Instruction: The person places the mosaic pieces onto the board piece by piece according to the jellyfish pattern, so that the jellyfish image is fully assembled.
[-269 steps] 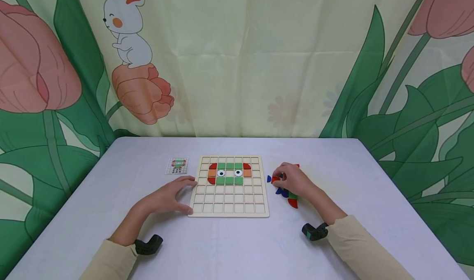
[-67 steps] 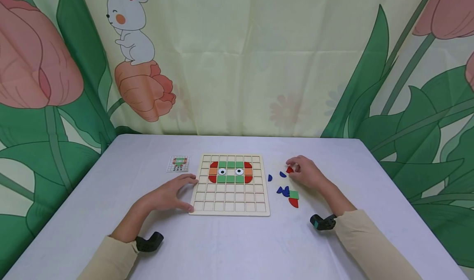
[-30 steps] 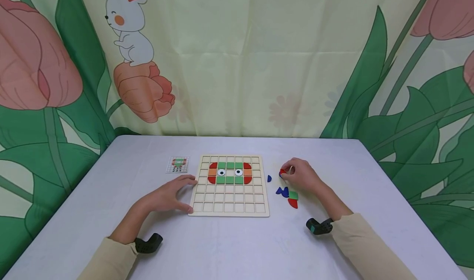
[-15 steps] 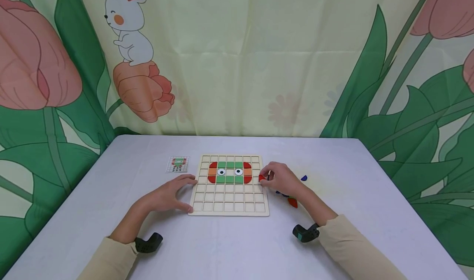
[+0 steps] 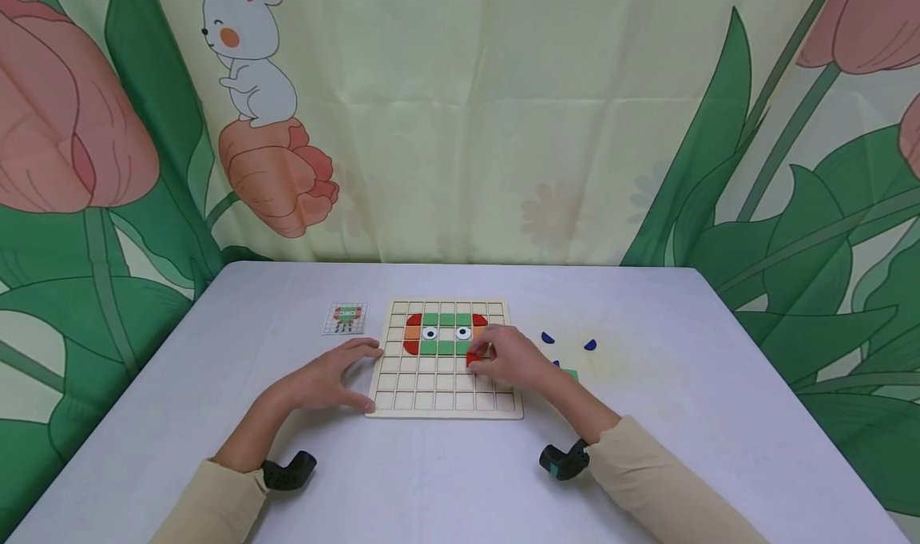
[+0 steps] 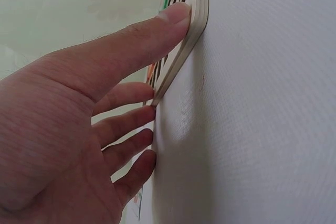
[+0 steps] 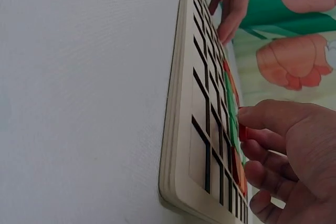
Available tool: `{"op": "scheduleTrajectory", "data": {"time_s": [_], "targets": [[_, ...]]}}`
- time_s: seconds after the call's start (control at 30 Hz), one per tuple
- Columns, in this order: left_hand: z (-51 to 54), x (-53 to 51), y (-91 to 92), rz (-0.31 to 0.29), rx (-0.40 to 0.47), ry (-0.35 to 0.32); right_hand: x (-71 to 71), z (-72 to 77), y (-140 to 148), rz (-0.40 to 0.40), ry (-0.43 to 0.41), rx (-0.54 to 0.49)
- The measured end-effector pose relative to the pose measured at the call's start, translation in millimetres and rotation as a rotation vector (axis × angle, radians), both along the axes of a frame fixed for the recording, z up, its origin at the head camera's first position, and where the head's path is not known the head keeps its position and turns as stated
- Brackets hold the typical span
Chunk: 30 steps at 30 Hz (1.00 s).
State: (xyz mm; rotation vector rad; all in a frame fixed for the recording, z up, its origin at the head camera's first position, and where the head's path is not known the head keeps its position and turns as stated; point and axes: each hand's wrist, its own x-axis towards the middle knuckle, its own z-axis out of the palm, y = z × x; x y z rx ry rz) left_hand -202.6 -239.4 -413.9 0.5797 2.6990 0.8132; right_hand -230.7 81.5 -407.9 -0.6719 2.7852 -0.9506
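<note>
My right hand (image 5: 513,358) pinches a small red tile (image 5: 472,359) between thumb and fingers over the gridded wooden board (image 5: 426,385). The tile is just below the lower right of a face of green, red and orange tiles (image 5: 446,347) with two round eyes (image 5: 429,333); fingers hide part of it. In the right wrist view the red tile (image 7: 242,131) shows at the thumb tip. My left hand (image 5: 327,376) touches the board's left side, fingers at the edge and thumb near the front corner. The left wrist view shows that thumb resting on the rim.
A small card (image 5: 345,319) printed with a gridded figure lies behind the left hand. Right of the board are blue half-round pieces (image 5: 548,338) and a green tile (image 5: 571,374), partly hidden by the right arm. A patterned curtain (image 5: 431,113) hangs behind the table.
A red corner tile joined the face's lower right. My right hand then picked up another red tile and carried it left over the board. Blue pieces shifted; the left hand stayed.
</note>
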Motion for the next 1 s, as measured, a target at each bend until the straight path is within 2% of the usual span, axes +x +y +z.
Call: {"op": "scheduleTrajectory", "data": {"time_s": [0.23,0.57,0.77,1.0], "targets": [[-1.6,-1.2,0.0,0.003,0.001,0.001,2.0,-1.5,-4.5,0.035,0.017,0.073],[-2.0,-0.5,0.0,0.003,0.004,0.008,1.4,-3.9,-0.8,0.026,0.015,0.038],[-2.7,-0.2,-0.4,0.004,0.007,0.012,0.4,-4.6,-5.2,0.02,0.034,0.062],[-2.7,-0.5,0.3,0.006,-0.004,0.011,-4.3,-4.3,-9.8,0.054,0.047,0.078]]}}
